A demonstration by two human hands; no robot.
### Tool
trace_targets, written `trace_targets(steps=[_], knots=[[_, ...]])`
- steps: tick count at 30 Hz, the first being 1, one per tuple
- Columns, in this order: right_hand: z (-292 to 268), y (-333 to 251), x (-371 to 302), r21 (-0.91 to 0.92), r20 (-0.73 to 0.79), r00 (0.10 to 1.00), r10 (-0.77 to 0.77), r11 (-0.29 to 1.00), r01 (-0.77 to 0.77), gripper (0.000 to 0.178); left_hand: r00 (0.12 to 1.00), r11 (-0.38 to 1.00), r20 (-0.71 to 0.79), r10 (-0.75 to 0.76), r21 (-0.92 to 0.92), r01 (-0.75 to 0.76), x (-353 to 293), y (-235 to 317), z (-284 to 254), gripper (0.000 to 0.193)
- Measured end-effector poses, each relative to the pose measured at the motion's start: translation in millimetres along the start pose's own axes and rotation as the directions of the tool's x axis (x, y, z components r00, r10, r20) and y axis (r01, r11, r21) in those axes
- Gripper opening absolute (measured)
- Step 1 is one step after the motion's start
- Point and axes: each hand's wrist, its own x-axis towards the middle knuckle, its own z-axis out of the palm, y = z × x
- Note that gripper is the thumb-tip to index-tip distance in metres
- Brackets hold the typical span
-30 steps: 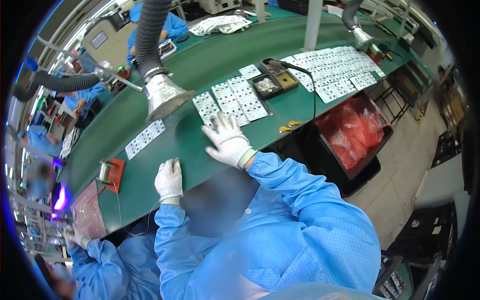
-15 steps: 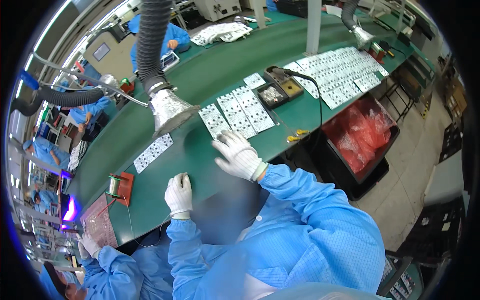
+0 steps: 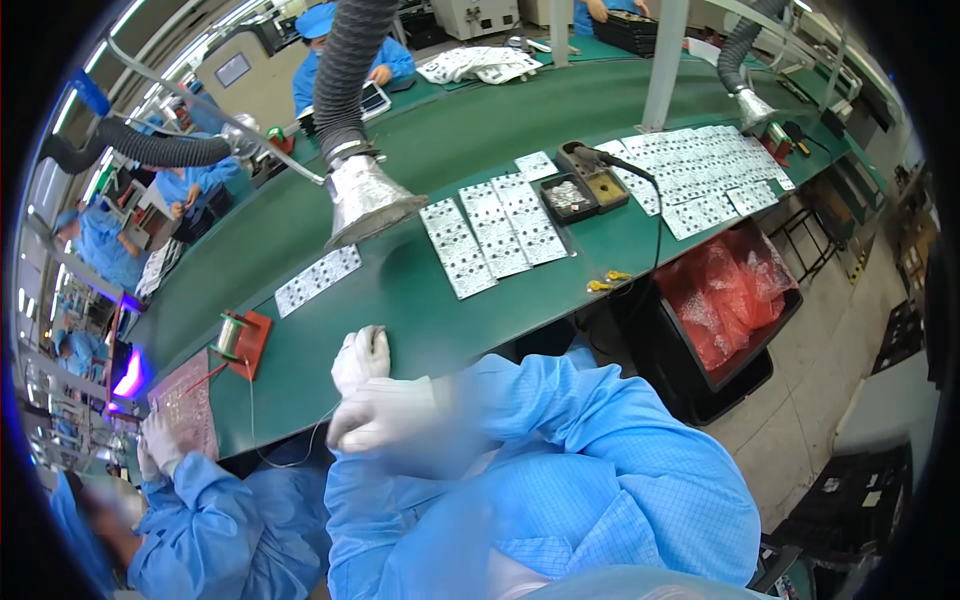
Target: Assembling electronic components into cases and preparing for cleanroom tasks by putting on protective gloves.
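Near the bench's front edge, my white-gloved left hand (image 3: 360, 358) is closed in a fist. A thin solder wire (image 3: 252, 408) loops from a spool (image 3: 230, 336) on a red stand up to it; the grip itself is hidden. My right hand (image 3: 385, 413), gloved too, lies across the left wrist, its fingers curled on the cuff there. Beyond the hands, white circuit board panels (image 3: 458, 248) dotted with dark parts lie side by side. Another panel (image 3: 318, 281) lies alone farther left, under a foil-covered fume hood (image 3: 368, 205).
A soldering iron stand (image 3: 603, 186) adjoins a black box of small parts (image 3: 567, 197). More panels (image 3: 700, 170) cover the bench's right. A bin with red plastic bags (image 3: 725, 300) stands below the edge. At left, a co-worker's gloved hands (image 3: 160, 440) rest by a pink mat (image 3: 188, 395).
My right hand has left the board panels and come left and nearer, onto my left wrist. My left hand stays closed in about the same spot. The whole view has shifted slightly.
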Motion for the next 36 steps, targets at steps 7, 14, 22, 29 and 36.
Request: trace_targets(steps=[7,14,22,29,36], knots=[[-7.6,41.0,-63.3,0.492,0.304,0.950,0.075,0.841,-0.224,0.020,0.974,0.809,0.096,-0.206,-0.543,0.225,-0.7,-12.1,-28.5,0.026],[70.3,75.4,-164.5,0.119,0.670,0.586,0.455,0.713,-0.691,0.033,0.982,0.962,0.079,-0.170,-0.201,0.182,11.0,-45.9,-40.1,0.043],[154.7,80.8,-265.2,-0.011,0.920,0.342,0.190,0.887,-0.463,0.032,0.747,0.923,-0.628,0.221,0.381,0.048,18.8,-130.9,3.3,0.026],[167.2,91.3,-269.7,-0.173,0.942,0.139,0.304,0.799,-0.576,0.032,0.939,0.966,-0.315,-0.137,0.169,0.197,38.8,-120.9,1.2,0.036],[204.2,105.7,-309.6,-0.015,0.967,0.235,0.102,0.938,-0.346,0.029,0.934,0.959,-0.339,-0.110,0.210,0.189,41.0,-133.6,-3.2,0.033]])
